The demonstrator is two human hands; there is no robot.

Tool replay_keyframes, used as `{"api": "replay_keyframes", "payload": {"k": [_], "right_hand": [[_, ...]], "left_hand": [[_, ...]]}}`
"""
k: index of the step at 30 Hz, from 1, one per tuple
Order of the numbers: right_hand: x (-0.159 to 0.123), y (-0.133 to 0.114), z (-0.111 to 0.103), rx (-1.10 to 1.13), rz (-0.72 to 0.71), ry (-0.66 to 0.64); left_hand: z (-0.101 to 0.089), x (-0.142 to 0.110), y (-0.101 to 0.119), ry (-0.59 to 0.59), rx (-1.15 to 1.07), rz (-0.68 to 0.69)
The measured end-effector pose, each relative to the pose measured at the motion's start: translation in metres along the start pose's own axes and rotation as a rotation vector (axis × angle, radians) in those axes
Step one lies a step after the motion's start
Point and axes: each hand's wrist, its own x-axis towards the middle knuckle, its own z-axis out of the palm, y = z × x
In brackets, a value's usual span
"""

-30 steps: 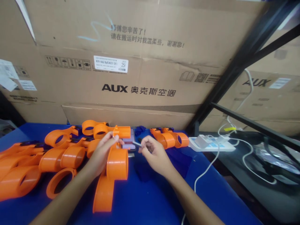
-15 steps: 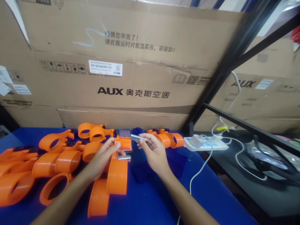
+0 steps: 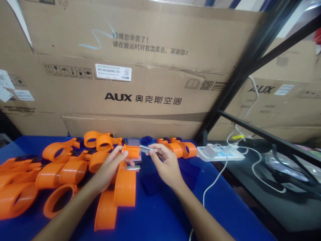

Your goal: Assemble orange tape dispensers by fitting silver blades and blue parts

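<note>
My left hand [image 3: 112, 164] is closed around an orange plastic tape dispenser part [image 3: 132, 152], held just above the table. A thin metal strip with a toothed edge, like a tape cutter blade [image 3: 145, 148], is pinched in the fingertips of my right hand [image 3: 164, 162]. The strip's left end is at the right edge of the orange part; whether they touch I cannot tell. Just below is another metal strip [image 3: 132, 168], by the top of an orange ring [image 3: 125, 189]. Whether this ring belongs to the held part is hidden by my left hand.
Several orange tape dispensers [image 3: 72, 172] lie on the blue table [image 3: 163, 217] at the left, with more [image 3: 189, 150] at the back right. A phone [image 3: 133, 142] lies behind my hands. A white power strip [image 3: 220, 154] with cables sits right, before a black frame [image 3: 235, 90]. Large cardboard boxes [image 3: 150, 124] stand behind.
My right hand has brought the metal strip up to the right end of the orange part. The lower strip shows more clearly than a second ago. The camera view has shifted slightly.
</note>
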Motion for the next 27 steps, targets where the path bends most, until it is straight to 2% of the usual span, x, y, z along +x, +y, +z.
{"api": "replay_keyframes", "payload": {"k": [7, 12, 19, 25, 27], "right_hand": [[0.0, -0.004, -0.004, 0.001, -0.04, -0.037], [-0.001, -0.006, -0.006, -0.085, -0.073, -0.073], [-0.008, 0.0, 0.009, -0.032, -0.039, -0.102], [-0.011, 0.004, 0.018, 0.03, -0.009, 0.097], [-0.012, 0.002, 0.017, 0.078, 0.009, 0.092]], "left_hand": [[-0.001, -0.001, 0.006, -0.006, 0.044, 0.009], [-0.001, -0.002, 0.006, -0.034, 0.084, 0.016], [0.002, -0.004, 0.003, -0.024, 0.054, -0.027], [0.006, -0.001, 0.0, 0.035, 0.0, 0.047], [0.007, -0.001, -0.001, 0.053, -0.015, 0.074]]}}
